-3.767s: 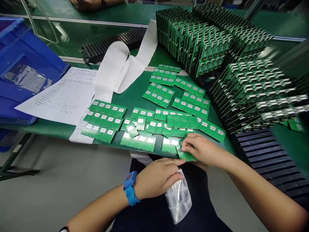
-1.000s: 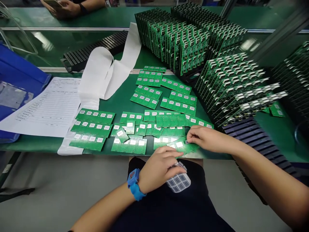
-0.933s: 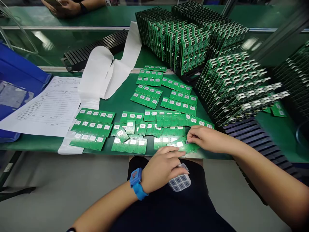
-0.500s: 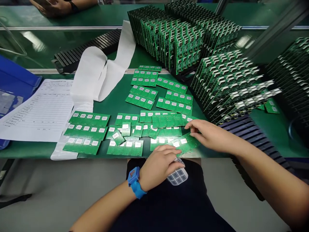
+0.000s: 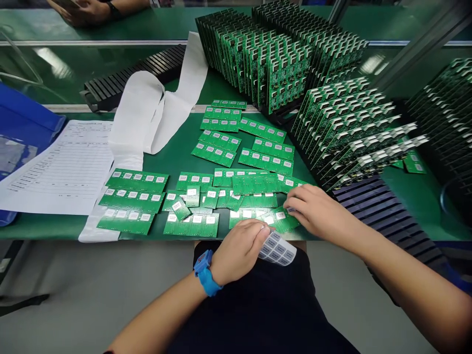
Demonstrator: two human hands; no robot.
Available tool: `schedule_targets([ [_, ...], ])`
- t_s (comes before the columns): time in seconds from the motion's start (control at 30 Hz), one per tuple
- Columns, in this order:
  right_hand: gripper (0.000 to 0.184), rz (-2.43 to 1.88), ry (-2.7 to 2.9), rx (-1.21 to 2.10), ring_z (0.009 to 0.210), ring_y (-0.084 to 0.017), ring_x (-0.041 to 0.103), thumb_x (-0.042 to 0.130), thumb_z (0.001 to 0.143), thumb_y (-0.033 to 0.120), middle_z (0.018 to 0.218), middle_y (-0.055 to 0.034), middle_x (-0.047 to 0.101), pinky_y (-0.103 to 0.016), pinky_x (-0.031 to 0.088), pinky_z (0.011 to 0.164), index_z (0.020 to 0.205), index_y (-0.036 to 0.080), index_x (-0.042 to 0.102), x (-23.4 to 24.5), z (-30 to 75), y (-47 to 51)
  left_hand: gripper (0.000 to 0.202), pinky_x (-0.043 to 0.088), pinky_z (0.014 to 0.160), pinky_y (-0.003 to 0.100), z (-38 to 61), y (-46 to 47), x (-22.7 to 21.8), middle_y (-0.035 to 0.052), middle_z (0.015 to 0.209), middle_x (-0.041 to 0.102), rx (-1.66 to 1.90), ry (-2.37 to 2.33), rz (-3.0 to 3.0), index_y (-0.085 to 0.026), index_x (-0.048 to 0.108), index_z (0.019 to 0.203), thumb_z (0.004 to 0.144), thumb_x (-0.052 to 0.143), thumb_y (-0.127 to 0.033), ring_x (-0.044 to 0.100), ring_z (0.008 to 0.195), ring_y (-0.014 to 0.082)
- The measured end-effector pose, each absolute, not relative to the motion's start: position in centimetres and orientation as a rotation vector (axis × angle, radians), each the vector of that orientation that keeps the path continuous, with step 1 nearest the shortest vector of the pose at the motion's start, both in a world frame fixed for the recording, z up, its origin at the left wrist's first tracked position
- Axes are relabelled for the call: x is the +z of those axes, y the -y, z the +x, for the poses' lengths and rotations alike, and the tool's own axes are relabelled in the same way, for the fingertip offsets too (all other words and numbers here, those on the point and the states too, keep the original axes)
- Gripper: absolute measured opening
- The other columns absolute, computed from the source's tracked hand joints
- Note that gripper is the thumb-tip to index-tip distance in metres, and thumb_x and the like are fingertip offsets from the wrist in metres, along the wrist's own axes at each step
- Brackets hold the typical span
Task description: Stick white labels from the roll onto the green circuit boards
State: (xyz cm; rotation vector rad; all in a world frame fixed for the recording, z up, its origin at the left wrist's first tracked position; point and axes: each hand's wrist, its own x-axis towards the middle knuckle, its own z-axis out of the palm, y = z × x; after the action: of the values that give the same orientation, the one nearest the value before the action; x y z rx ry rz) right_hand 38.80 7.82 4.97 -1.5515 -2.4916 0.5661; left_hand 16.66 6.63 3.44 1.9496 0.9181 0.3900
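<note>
My left hand point(image 5: 239, 250), with a blue watch on the wrist, pinches a bent sheet of small grey labels point(image 5: 279, 250) between thumb and fingers at the table's front edge. My right hand point(image 5: 315, 210) has its fingertips pinched together over the right end of a green circuit board point(image 5: 278, 220). A small greyish piece, apparently a label point(image 5: 291, 210), shows at those fingertips, partly hidden. White labels sit on that board. Left of it lie overlapping labelled boards point(image 5: 191, 225) and a few small loose board pieces point(image 5: 180, 209).
Three labelled boards point(image 5: 131, 201) lie at left by a printed form point(image 5: 73, 162) and a curled white paper strip point(image 5: 136, 108). Racks of upright boards point(image 5: 254, 59) stand behind and right. A black slotted rack point(image 5: 383, 216) lies at right. Another person's hands point(image 5: 84, 11) are across the table.
My left hand has turned the label sheet up and to the right, so more of it shows. My right hand has shifted slightly, its fingers now closed together over the board.
</note>
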Motion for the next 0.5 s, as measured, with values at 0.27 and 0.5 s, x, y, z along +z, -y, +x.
schedule_targets([
  [0.27,0.015,-1.528,1.758,1.367,0.072,-0.014,0.056,0.058,0.079,0.035,0.077,-0.0005,0.061,-0.027,0.046,0.066,0.078,0.020,0.061,6.3,34.3,-5.9,0.035,0.045,0.081,0.028,16.5,-6.8,3.8,0.0047,0.088,0.064,0.484,-0.990,1.849,-0.017,0.058,0.080,0.096,0.028,-0.027,0.058,0.087,0.0168],
  [0.5,0.016,-1.809,2.028,0.785,0.078,-0.019,0.055,0.050,0.081,0.028,0.080,-0.0057,0.060,-0.032,0.042,0.074,0.074,0.018,0.059,6.0,37.6,-12.4,0.041,0.048,0.080,0.032,15.8,-7.6,3.8,0.0045,0.085,0.069,0.490,-1.162,1.989,-0.018,0.064,0.081,0.095,0.029,-0.034,0.062,0.088,0.0188],
])
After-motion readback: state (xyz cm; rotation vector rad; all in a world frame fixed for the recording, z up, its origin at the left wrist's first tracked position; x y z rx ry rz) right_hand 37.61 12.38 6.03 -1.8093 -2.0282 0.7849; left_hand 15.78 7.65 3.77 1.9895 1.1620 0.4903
